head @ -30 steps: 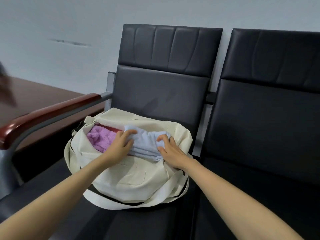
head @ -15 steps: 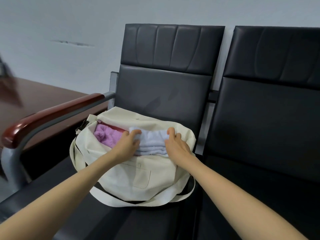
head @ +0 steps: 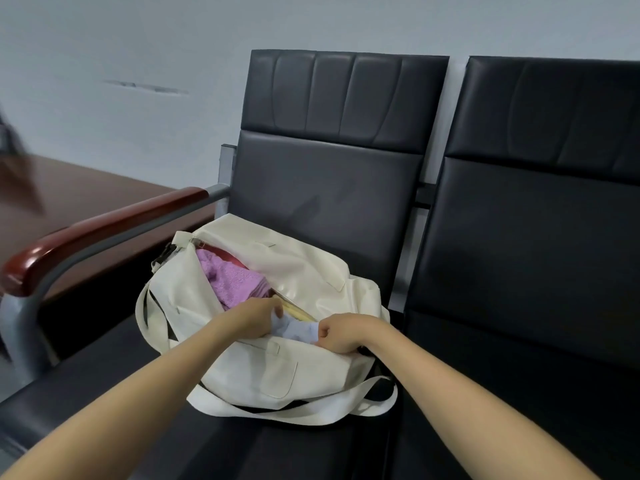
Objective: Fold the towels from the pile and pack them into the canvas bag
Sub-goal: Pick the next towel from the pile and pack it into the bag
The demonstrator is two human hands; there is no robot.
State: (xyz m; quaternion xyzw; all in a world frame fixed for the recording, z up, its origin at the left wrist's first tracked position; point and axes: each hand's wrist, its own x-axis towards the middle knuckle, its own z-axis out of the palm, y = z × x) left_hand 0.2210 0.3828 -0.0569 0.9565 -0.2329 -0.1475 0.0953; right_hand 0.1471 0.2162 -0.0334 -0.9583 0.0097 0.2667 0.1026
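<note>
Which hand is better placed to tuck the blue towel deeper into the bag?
Probably the left hand: it holds the blue towel inside the bag, beside the purple towel. The right hand grips the towel's end at the rim.

The scene is viewed by one head-worn wide-angle camera, aimed forward and down, near the canvas bag (head: pixel 277 368), the wall (head: pixel 138 46) far behind.

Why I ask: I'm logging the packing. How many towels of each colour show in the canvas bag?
purple towel: 1
pale blue towel: 1
yellow towel, only an edge showing: 1
Total: 3 in the canvas bag. A red sliver beside the purple one may be lining.
</note>
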